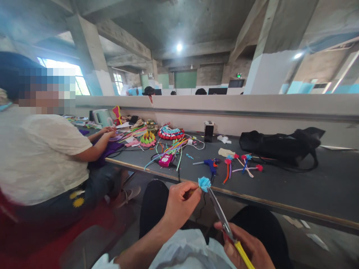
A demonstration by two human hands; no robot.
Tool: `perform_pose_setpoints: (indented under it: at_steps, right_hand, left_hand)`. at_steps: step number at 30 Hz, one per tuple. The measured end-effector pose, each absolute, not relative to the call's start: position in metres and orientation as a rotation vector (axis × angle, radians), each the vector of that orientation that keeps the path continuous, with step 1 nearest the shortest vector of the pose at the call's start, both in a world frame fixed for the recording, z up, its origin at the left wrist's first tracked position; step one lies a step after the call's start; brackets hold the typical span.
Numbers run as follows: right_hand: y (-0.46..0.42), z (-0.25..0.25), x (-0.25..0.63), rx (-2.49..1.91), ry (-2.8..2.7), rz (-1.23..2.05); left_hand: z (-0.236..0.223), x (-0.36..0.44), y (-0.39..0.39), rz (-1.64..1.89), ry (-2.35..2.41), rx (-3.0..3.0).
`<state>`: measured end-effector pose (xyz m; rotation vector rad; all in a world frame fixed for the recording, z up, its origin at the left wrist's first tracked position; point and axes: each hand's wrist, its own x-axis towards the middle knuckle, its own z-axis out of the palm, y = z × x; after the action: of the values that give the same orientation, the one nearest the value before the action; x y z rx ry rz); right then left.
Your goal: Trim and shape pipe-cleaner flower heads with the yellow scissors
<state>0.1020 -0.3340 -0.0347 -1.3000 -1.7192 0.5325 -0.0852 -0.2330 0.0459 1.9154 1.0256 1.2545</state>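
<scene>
A fluffy light-blue paper flower (204, 184) is pinched between the thumb and fingers of my left hand (182, 203), above my lap. My right hand (246, 243) is closed around a pair of scissors (221, 215) with a yellow handle. The scissor tips touch or nearly touch the lower right edge of the flower; I cannot tell whether the blades are parted. Beyond my hands, on the dark table (283, 190), lie a blue glue gun (211, 166) and several small red and blue flowers on coloured stems (241, 168).
A black bag (280, 145) lies at the right of the table. Coloured pipe cleaners (179, 147), a pink box (166, 160) and a black phone (209, 132) are further back. A co-worker (47, 149) sits at the left, hands over the table. A low partition (252, 112) stands behind.
</scene>
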Motion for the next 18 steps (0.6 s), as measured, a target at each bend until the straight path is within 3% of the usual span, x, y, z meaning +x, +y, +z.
perform_pose_setpoints:
  at_steps: [12,18]
  right_hand:
    - [-0.337,-0.03,0.099,-1.325,-1.713,0.54]
    - [-0.338,-0.034,0.085,-1.352,-1.394,0.658]
  left_hand:
    - [0.048,-0.084,-0.236,1.259,1.004,1.913]
    - [0.049,-0.084,-0.236,1.25,1.003,1.879]
